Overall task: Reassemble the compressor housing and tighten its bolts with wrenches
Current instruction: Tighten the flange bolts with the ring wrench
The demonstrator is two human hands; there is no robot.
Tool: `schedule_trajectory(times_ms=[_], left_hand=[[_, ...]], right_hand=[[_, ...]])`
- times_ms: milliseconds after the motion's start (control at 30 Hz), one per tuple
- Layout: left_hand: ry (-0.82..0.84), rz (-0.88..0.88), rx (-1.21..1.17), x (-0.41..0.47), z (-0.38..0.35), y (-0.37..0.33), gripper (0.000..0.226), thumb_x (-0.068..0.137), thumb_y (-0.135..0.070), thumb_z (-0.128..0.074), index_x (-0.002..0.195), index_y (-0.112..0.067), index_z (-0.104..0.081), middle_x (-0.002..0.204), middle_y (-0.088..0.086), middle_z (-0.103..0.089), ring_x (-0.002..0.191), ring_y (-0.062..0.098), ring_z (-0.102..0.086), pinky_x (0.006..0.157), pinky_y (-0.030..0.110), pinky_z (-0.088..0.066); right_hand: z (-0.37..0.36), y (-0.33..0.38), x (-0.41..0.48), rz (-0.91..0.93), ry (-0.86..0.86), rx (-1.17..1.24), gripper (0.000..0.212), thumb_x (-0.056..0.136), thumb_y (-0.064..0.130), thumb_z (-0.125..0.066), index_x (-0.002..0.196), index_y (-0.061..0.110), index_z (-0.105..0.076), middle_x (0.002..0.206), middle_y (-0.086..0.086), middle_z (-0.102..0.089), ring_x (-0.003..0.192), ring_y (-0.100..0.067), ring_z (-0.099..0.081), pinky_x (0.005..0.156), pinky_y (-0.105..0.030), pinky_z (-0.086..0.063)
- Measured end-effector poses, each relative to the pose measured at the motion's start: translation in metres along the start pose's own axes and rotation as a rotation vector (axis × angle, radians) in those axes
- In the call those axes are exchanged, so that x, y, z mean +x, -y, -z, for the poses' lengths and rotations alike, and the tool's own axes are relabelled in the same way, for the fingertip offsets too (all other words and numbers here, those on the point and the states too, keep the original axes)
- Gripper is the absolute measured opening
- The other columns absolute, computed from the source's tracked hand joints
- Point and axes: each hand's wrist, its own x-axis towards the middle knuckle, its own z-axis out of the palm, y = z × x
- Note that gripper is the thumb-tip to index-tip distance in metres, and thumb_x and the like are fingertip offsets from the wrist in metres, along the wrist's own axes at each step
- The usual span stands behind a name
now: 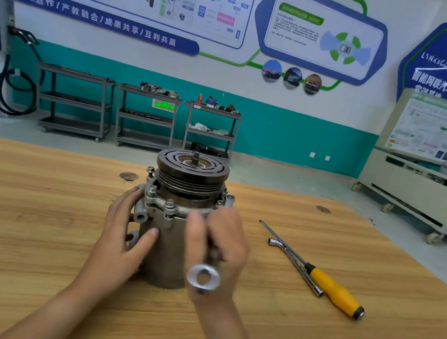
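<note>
Bolt-tightening is the step in hand, we reckon: compressor (166, 257) upright on the counter (31, 227), left grip (122, 229) open & flat vs its side, right grip (218, 247) curled round a wrench (202, 279), which next needs seating on a flange bolt (169, 202).

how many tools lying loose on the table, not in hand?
2. Yellow-handled screwdriver and L-shaped socket wrench, side by side on the table right of the compressor. A third, a ring wrench, is in the right hand. Anything behind the compressor is hidden.
</note>
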Motion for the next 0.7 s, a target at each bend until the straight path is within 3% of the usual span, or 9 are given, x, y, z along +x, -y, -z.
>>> schedule_trajectory(times_ms=[100,167,267,300,400,467,533,600,700], left_hand=[[0.061,-0.011,0.001,0.006,0.001,0.003,0.053,0.082,-0.002,-0.065,0.129,-0.001,-0.042,0.133,0.015,-0.042,0.124,0.029,-0.041,0.095,0.021,-0.040],[0.083,-0.004,0.005,0.008,0.000,0.003,0.046,0.082,0.005,-0.061,0.123,0.007,-0.041,0.126,0.024,-0.042,0.120,0.038,-0.041,0.087,0.016,-0.041],[0.065,-0.024,-0.007,0.008,0.000,0.003,0.059,0.082,0.006,-0.061,0.135,-0.004,-0.037,0.136,0.013,-0.040,0.130,0.024,-0.037,0.091,0.003,-0.033],[0.068,-0.030,-0.015,0.008,0.000,0.003,0.062,0.081,0.005,-0.062,0.136,-0.006,-0.037,0.137,0.012,-0.040,0.130,0.023,-0.037,0.095,0.007,-0.035],[0.045,-0.009,-0.026,0.006,0.000,0.006,0.061,0.081,-0.001,-0.065,0.136,-0.011,-0.038,0.136,0.010,-0.040,0.128,0.025,-0.038,0.105,0.045,-0.038],[0.013,0.007,-0.013,0.003,0.000,0.007,0.059,0.082,-0.012,-0.063,0.135,-0.020,-0.038,0.138,0.000,-0.036,0.129,0.021,-0.036,0.104,0.054,-0.036],[0.012,0.023,-0.016,0.001,0.001,0.003,0.061,0.082,-0.023,-0.061,0.133,-0.040,-0.032,0.137,-0.024,-0.030,0.131,0.013,-0.032,0.104,0.054,-0.037],[0.016,0.023,-0.018,0.001,0.003,0.001,0.063,0.079,-0.031,-0.057,0.129,-0.053,-0.027,0.131,-0.044,-0.023,0.132,0.008,-0.030,0.104,0.052,-0.038],[0.013,0.033,-0.018,0.002,0.002,0.000,0.062,0.078,-0.034,-0.056,0.126,-0.058,-0.025,0.129,-0.050,-0.019,0.132,0.006,-0.030,0.105,0.051,-0.037]], right_hand=[[-0.033,0.003,0.002,0.124,0.083,-0.284,0.040,0.084,0.015,-0.058,0.047,0.008,-0.041,0.050,-0.002,-0.035,0.053,-0.018,-0.034,0.056,-0.031,-0.030],[-0.045,0.002,0.004,0.102,0.087,-0.371,0.039,0.082,0.014,-0.059,0.046,0.008,-0.045,0.047,-0.003,-0.039,0.050,-0.019,-0.037,0.056,-0.032,-0.034],[-0.045,0.001,0.006,0.122,0.057,-0.359,0.041,0.081,0.012,-0.059,0.044,0.008,-0.043,0.044,-0.003,-0.039,0.047,-0.019,-0.036,0.054,-0.032,-0.033],[-0.044,0.001,0.009,0.137,0.029,-0.341,0.042,0.082,0.012,-0.059,0.043,0.008,-0.042,0.043,-0.003,-0.038,0.046,-0.019,-0.035,0.053,-0.032,-0.032],[-0.042,0.008,0.026,0.158,-0.080,-0.195,0.045,0.084,0.009,-0.055,0.044,0.011,-0.035,0.042,-0.002,-0.032,0.043,-0.017,-0.030,0.048,-0.031,-0.030],[-0.043,0.019,0.043,0.106,-0.133,-0.039,0.043,0.085,0.012,-0.053,0.048,0.016,-0.033,0.045,0.007,-0.028,0.043,-0.012,-0.027,0.044,-0.028,-0.028],[-0.036,0.030,0.059,-0.083,-0.158,0.214,0.040,0.085,0.021,-0.052,0.047,0.023,-0.039,0.045,0.019,-0.030,0.041,-0.001,-0.027,0.042,-0.020,-0.027],[-0.020,0.031,0.076,-0.341,-0.254,0.531,0.042,0.084,0.032,-0.053,0.042,0.025,-0.047,0.038,0.016,-0.036,0.036,0.002,-0.030,0.040,-0.010,-0.025],[0.019,0.009,0.110,-0.541,-0.475,0.800,0.052,0.094,0.034,-0.041,0.042,0.024,-0.041,0.038,0.012,-0.029,0.033,-0.005,-0.023,0.036,-0.016,-0.022]])
